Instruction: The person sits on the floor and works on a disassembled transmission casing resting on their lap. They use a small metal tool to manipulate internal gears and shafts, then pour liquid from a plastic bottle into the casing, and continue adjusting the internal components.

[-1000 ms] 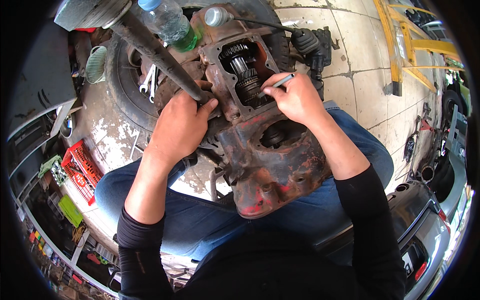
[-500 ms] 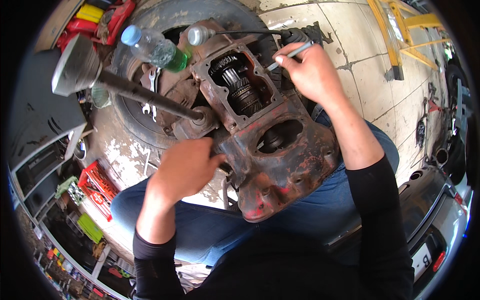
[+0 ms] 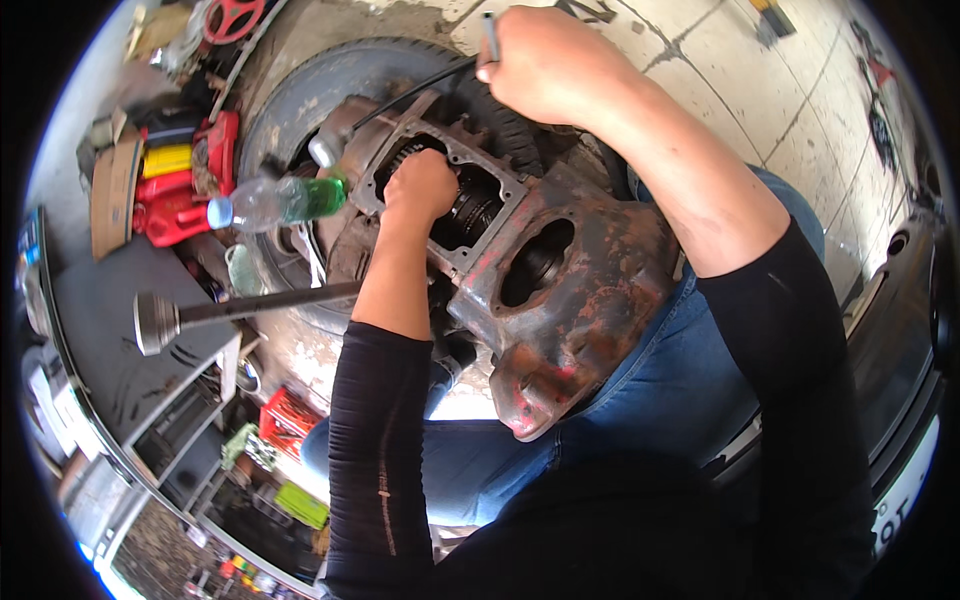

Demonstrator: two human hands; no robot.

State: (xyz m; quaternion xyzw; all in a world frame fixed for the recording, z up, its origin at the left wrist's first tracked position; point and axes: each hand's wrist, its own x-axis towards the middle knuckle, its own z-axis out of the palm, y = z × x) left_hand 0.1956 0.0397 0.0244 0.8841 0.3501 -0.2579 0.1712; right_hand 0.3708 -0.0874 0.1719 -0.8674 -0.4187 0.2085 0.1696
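A rusty gearbox housing (image 3: 600,250) lies in front of me, against my jeans. Its square top opening shows dark gears (image 3: 468,213). My left hand (image 3: 420,185) reaches into that opening with its fingers curled down among the gears. Its fingertips are hidden. My right hand (image 3: 545,65), raised beyond the housing on the right, is closed around a thin grey metal rod (image 3: 491,38). A black flexible stalk (image 3: 415,90) with a silver round end (image 3: 323,152) arches over the far side of the housing.
A large tyre (image 3: 300,95) lies under and behind the housing. Left of it are a bottle of green liquid (image 3: 310,200) and a long shaft with a wide metal end (image 3: 155,323). A red crate (image 3: 288,420) stands lower left; a dark car (image 3: 900,330) is at the right.
My left hand has moved from beside the housing up into its opening. My right hand, still holding the rod, has gone farther away and left. The view has shifted too.
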